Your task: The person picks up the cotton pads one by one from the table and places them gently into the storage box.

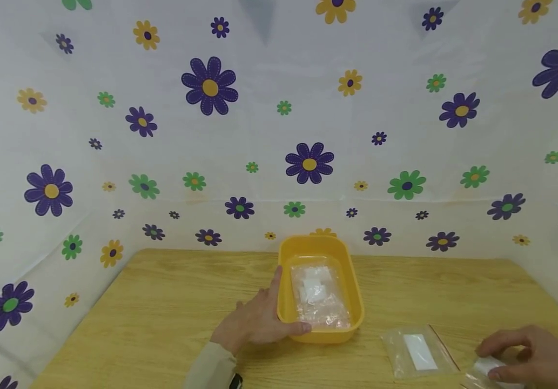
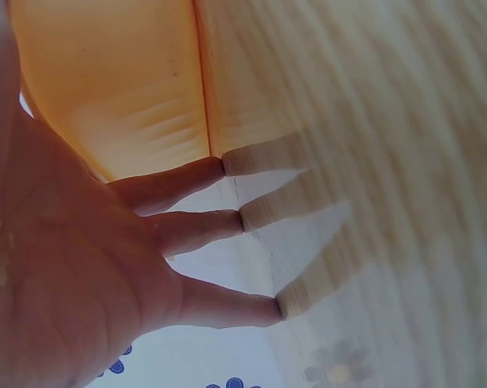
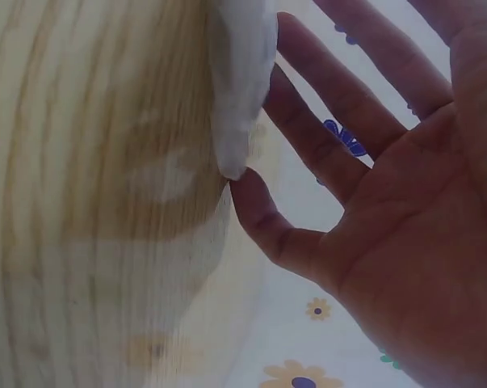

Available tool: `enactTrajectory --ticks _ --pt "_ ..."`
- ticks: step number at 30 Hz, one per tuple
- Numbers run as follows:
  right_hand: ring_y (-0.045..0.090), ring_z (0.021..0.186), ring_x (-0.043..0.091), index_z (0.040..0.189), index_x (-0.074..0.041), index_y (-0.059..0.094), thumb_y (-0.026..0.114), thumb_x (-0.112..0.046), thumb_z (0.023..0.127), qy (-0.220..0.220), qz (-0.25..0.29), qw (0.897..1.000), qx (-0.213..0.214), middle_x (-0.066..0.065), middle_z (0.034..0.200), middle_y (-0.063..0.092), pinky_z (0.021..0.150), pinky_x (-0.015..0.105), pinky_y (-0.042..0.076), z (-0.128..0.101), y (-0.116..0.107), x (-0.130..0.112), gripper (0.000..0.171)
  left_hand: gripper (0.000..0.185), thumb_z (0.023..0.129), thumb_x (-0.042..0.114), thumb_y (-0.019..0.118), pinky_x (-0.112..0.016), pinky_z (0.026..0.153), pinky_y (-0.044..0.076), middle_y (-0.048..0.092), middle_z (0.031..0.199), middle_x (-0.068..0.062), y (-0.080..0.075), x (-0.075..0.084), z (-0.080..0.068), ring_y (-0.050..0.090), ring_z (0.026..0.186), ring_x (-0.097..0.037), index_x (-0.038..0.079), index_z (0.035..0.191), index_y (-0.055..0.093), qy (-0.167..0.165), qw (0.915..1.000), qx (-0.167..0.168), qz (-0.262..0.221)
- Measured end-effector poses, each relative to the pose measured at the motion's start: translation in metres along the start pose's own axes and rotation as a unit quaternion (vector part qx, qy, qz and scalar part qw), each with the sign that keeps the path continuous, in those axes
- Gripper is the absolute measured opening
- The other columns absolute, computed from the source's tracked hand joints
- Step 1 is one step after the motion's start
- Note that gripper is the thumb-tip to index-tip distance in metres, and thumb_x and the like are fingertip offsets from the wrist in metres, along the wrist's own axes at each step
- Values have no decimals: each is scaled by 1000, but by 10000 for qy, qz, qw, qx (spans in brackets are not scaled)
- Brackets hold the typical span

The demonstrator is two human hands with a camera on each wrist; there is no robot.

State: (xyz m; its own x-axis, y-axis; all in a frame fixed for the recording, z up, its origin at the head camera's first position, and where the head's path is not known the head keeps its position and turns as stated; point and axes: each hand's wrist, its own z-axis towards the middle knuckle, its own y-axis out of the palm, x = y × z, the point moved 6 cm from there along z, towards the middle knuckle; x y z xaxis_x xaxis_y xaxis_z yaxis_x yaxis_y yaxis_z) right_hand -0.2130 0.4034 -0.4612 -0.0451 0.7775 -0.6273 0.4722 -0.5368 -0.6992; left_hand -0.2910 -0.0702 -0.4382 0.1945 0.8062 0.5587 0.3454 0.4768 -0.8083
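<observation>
While straight fingers (image 2: 227, 226) are spread against the outside wall of a yellow tub (image 1: 284, 302), the left hand (image 1: 254, 321) is held open at the tub's nine o'clock side, with the thumb laid along the near rim. Nothing is gripped by it; the fingertips are seen touching the wooden table (image 1: 162, 302) in the left wrist view. Clear plastic bags (image 1: 318, 294) with white inserts are piled inside the tub, which is placed near the table's middle. At four o'clock from the tub, a small clear bag (image 1: 485, 370) is touched by the right hand (image 1: 526, 359) at the table's near edge; in the right wrist view the fingers (image 3: 308, 137) are shown relaxed and spread, the bag's corner met by one fingertip. Another flat bag (image 1: 417, 351) with a white strip is seen between tub and right hand. A flowered sheet (image 1: 259, 135) is hung behind.
</observation>
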Motion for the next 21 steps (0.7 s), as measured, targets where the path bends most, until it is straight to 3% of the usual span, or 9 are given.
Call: enactTrajectory --ticks 3,5,6,7,10,13,17,19,21 --pt "53 103 -15 117 -29 76 74 -31 94 -281 -602 9977 123 -1 129 71 79 40 56 2 2 3 23 135 72 83 68 -87 106 23 50 154 -15 -1 0 0 52 139 -37 24 165 -9 54 10000 -9 -68" --pt "53 107 -14 117 -33 76 76 -31 92 -574 -1023 9924 363 -18 129 67 79 58 54 1 2 1 25 134 73 82 69 -86 107 24 50 154 -16 -1 1 0 52 139 -36 23 165 -9 83 9999 -20 -118" --pt "47 104 -21 118 -34 75 77 -31 92 -689 -1165 9897 474 -27 128 64 79 60 53 1 2 2 27 134 73 82 69 -85 107 25 50 154 -16 -1 1 0 52 138 -36 23 165 -9 96 9999 -21 -134" --pt "53 112 -13 121 -34 75 78 -31 91 -710 -1222 9884 559 -32 128 61 80 62 53 1 2 3 30 134 74 81 69 -84 108 27 50 153 -16 -1 1 -1 53 137 -36 23 165 -9 107 9998 -28 -149" --pt "61 127 19 124 -30 73 79 -37 89 -362 -1179 9891 800 -22 136 63 79 78 45 3 4 5 36 134 73 81 69 -84 107 29 51 152 -16 -1 2 -1 54 136 -35 23 165 -9 116 9998 -30 -138" --pt "51 129 57 121 -29 73 81 -43 84 101 -1229 9860 1125 5 144 63 84 79 43 4 3 7 40 134 73 82 69 -84 106 30 52 151 -16 -1 2 -1 55 134 -34 23 165 -9 135 9998 -40 -143" --pt "49 128 56 108 -30 72 85 -44 79 181 -1311 9780 1611 20 142 62 89 75 46 3 -3 10 34 135 72 83 68 -85 106 28 51 152 -16 -1 1 -1 54 136 -35 24 165 -9 79 9999 -22 -100" --pt "58 127 39 104 -31 72 85 -43 79 106 -1346 9756 1734 19 139 64 89 72 47 2 -6 12 31 135 72 83 68 -84 106 29 49 154 -16 0 0 -1 54 137 -36 24 165 -9 80 9999 -16 -104" --pt "58 125 38 103 -31 73 85 -42 80 117 -1330 9759 1723 20 137 64 89 71 47 2 -8 14 28 135 72 84 68 -84 107 28 48 155 -16 0 0 0 52 138 -37 24 165 -9 81 9999 -19 -112"
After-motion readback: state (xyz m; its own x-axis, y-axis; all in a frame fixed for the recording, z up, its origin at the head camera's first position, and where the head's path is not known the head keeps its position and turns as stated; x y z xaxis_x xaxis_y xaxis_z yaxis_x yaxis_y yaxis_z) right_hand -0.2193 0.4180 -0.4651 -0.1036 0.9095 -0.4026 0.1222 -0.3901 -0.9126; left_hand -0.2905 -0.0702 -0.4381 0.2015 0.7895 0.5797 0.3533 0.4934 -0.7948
